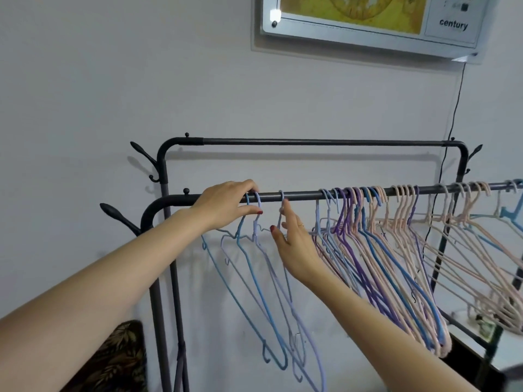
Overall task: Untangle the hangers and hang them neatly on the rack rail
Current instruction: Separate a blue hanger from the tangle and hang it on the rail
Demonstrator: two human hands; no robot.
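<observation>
On the near dark metal rack rail (pixel 300 195) hang thin coated wire hangers. At the left, three hang apart: a blue hanger (pixel 256 281), a pale lilac hanger (pixel 285 281) and a grey-lilac hanger (pixel 281 219). The left hand (pixel 226 206) curls its grip over the rail at the blue and lilac hooks. The right hand (pixel 294 244), grip open with straight fingers, touches the grey-lilac neck. To the right, purple, blue and pink hangers (pixel 396 250) crowd together.

Three hangers (pixel 256 250) hang on the front rail (pixel 305 195) at left; the hanger bunch (pixel 396 244) hangs right.
</observation>
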